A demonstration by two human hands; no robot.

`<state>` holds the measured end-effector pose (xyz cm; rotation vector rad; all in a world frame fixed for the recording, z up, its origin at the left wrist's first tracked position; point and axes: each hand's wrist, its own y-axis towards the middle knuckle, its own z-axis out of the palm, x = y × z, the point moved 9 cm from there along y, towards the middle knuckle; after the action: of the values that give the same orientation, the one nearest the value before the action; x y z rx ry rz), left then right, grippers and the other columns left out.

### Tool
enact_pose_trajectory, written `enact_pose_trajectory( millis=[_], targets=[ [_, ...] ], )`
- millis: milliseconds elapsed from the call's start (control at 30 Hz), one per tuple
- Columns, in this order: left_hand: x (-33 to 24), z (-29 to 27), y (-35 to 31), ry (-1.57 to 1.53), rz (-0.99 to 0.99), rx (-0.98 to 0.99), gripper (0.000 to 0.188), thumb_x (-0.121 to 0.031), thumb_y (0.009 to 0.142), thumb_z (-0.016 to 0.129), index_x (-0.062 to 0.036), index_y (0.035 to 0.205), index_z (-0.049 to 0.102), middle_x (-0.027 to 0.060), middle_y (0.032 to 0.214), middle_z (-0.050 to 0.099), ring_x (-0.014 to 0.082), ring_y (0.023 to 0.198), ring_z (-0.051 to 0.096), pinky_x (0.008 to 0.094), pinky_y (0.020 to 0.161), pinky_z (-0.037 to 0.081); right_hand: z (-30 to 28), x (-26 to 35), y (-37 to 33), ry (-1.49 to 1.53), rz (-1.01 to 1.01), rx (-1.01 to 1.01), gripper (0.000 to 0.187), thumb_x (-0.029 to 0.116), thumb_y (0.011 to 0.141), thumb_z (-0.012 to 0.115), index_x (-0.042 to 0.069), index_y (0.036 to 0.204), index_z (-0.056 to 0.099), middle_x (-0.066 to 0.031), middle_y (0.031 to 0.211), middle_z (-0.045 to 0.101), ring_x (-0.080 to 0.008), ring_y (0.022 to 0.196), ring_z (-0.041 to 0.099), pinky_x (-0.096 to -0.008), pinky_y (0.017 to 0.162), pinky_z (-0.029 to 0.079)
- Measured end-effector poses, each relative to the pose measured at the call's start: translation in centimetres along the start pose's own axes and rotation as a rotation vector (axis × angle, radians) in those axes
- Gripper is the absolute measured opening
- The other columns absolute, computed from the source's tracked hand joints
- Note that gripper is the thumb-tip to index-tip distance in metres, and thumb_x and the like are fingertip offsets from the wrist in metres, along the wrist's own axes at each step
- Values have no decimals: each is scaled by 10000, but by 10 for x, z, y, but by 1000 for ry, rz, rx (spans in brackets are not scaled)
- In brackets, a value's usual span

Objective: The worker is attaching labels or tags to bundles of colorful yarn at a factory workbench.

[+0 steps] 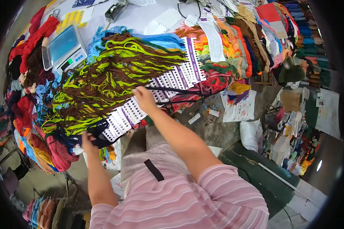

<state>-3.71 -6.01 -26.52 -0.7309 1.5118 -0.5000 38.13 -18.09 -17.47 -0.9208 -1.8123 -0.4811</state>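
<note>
Long lime-green and brown embroidery threads [120, 63] lie in a thick tangle across the table. Along their near side runs a slanting row of white thread cards [132, 110] with holes and purple bands. My right hand [143, 98] is closed over the middle of this row, where black thread [176, 90] stretches away to the right. Farther left, my left hand [88, 141] is slightly blurred and lies against dark navy thread [97, 131] at the near left end of the row. Its fingers are partly hidden, so its hold is unclear.
A digital scale [67, 47] stands at the left among red and blue yarn. A tape dispenser [116, 11] and papers [162, 21] lie at the back. Multicoloured yarn heaps [233, 45] cover the right side. A white plastic bag [251, 135] sits on the floor beyond the table edge.
</note>
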Motion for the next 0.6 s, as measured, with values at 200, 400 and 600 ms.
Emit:
enact_pose_trajectory(
  millis=[200, 400, 600],
  targets=[
    [-172, -137, 21, -384, 268, -59, 184, -231, 884, 589, -84, 991, 610, -49, 857, 593, 52, 643, 442, 180, 578, 381, 41, -7, -10, -19, 177, 178, 239, 295, 894, 552, 60, 900, 595, -146, 705, 592, -339, 652, 572, -440, 570, 417],
    [-178, -126, -6, -342, 292, 19, 151, -251, 891, 585, -118, 954, 620, -48, 806, 570, 28, 543, 395, 163, 479, 325, 60, 7, -18, -144, 132, 206, 226, 282, 889, 512, 74, 869, 598, -180, 752, 619, -389, 712, 588, -490, 613, 443],
    [5, 60, -60, 100, -134, 326, 320, -242, 890, 575, -71, 1160, 590, -6, 960, 644, 48, 649, 486, 208, 572, 411, 117, 13, -40, -257, -3, 342, 234, 259, 847, 508, 67, 763, 612, -178, 760, 629, -383, 714, 603, -497, 648, 471]
  ],
)
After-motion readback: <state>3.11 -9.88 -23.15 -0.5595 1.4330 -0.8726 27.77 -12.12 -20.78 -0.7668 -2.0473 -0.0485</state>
